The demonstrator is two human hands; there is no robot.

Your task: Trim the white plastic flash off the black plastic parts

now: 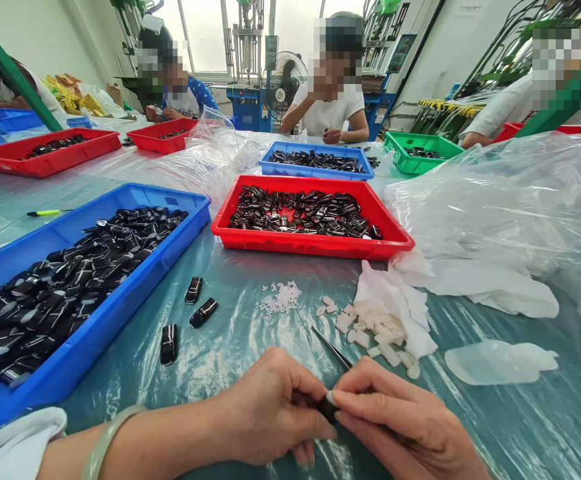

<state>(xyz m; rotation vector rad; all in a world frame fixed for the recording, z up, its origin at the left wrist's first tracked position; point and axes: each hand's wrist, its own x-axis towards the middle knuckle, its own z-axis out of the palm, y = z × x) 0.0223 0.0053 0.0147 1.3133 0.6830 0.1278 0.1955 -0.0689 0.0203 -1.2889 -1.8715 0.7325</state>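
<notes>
Nearer the wearer than the red tray (310, 245), the left hand (275, 413) and right hand (405, 420) pinch a small black piece (328, 408) between closed fingertips, apparently for steadiness; slender pointed tweezers (333, 348) project beside the right hand, presumably for ready use.

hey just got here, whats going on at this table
A person is holding a small black part between the fingertips of the left hand and right hand. A pointed dark tool sticks out beside the right hand; whether it is gripped is unclear. Three loose black pieces lie near a full blue tray, and a red tray holds more. Small white bits are heaped nearby. Across the table, another person sits behind more trays.
</notes>
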